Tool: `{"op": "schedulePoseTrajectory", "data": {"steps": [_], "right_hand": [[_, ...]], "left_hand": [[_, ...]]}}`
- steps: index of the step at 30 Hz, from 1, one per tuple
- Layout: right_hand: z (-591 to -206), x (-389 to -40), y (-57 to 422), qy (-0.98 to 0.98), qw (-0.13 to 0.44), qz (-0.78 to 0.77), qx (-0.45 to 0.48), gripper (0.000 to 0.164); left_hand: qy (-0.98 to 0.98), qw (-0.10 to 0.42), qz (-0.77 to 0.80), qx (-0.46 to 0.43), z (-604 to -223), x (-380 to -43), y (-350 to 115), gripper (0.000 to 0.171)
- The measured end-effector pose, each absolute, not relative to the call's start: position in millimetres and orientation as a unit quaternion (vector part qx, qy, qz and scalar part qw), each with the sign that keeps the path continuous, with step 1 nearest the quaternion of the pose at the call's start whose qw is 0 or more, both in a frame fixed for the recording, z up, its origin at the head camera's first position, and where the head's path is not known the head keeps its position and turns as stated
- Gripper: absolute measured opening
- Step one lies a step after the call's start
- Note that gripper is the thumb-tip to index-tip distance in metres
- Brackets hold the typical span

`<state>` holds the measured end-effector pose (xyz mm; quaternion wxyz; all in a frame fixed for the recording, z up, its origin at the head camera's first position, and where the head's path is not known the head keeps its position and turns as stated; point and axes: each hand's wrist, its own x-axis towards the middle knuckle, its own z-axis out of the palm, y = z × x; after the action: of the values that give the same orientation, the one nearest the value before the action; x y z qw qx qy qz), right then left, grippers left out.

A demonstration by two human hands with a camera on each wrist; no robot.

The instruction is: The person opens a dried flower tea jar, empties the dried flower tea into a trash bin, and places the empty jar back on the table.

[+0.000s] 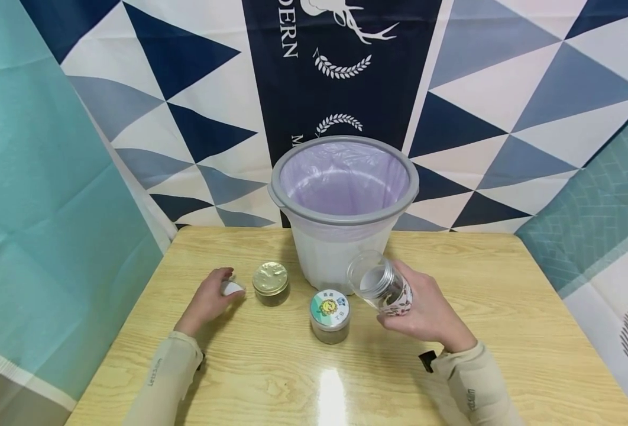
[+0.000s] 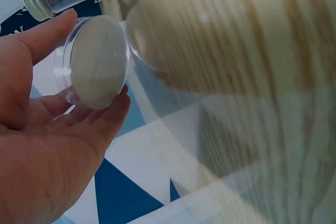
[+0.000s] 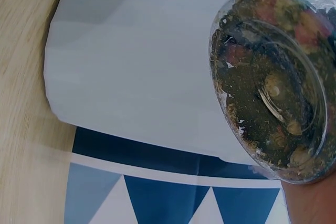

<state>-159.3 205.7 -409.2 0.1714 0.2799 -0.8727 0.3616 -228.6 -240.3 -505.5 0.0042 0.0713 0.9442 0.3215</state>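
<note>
My left hand (image 1: pixel 214 300) holds a small clear round lid (image 2: pixel 100 61) with a whitish disc, thumb on one side and fingers on the other, close over the table at the left. My right hand (image 1: pixel 424 305) grips a clear plastic jar (image 1: pixel 396 296) with a leafy pattern on its side and a threaded neck, tilted up and left in front of the bin. Dark dried leaves and reddish pieces (image 3: pixel 283 82) show through the jar's base in the right wrist view. A clear, cup-like part (image 1: pixel 358 269) shows at the jar's upper end.
Between my hands stand a gold-topped jar (image 1: pixel 270 279) and a jar with a green-and-white sunflower label (image 1: pixel 330 309). Behind them is a white bin (image 1: pixel 319 254) with a grey rim and purple liner. Patterned cloth (image 1: pixel 207 118) hangs behind the wooden table (image 1: pixel 271 378).
</note>
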Motion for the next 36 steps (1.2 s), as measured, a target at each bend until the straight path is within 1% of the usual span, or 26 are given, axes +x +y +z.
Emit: {"op": "schedulePoseTrajectory", "data": {"steps": [4, 8, 14, 21, 23, 25, 28, 31, 36], "right_hand": [[-408, -159, 207, -0.873, 0.169, 0.363, 0.279, 0.064], [-409, -159, 207, -0.872, 0.166, 0.365, 0.280, 0.063], [-410, -159, 207, -0.873, 0.172, 0.363, 0.277, 0.066], [-411, -160, 208, -0.873, 0.171, 0.366, 0.274, 0.064], [-410, -159, 208, -0.871, 0.173, 0.369, 0.274, 0.062], [-410, -160, 208, -0.869, 0.172, 0.374, 0.274, 0.061], [-409, -161, 208, -0.867, 0.168, 0.380, 0.273, 0.063], [-408, -162, 207, -0.865, 0.166, 0.387, 0.273, 0.066], [-400, -162, 206, -0.858, 0.186, 0.392, 0.275, 0.063]], "left_hand": [[0.953, -0.001, 0.294, 0.071, -509, -229, -241, 0.065], [0.959, 0.004, 0.274, 0.075, -512, -227, -241, 0.064], [0.961, 0.003, 0.268, 0.074, -514, -227, -242, 0.064], [0.959, 0.008, 0.273, 0.071, -515, -228, -240, 0.074], [0.960, 0.001, 0.271, 0.072, -512, -227, -239, 0.075], [0.961, -0.015, 0.263, 0.080, -506, -228, -237, 0.072], [0.961, -0.055, 0.252, 0.100, -486, -232, -229, 0.061], [0.956, -0.100, 0.246, 0.124, -454, -242, -214, 0.051], [0.935, -0.180, 0.259, 0.161, -395, -262, -186, 0.037]]}}
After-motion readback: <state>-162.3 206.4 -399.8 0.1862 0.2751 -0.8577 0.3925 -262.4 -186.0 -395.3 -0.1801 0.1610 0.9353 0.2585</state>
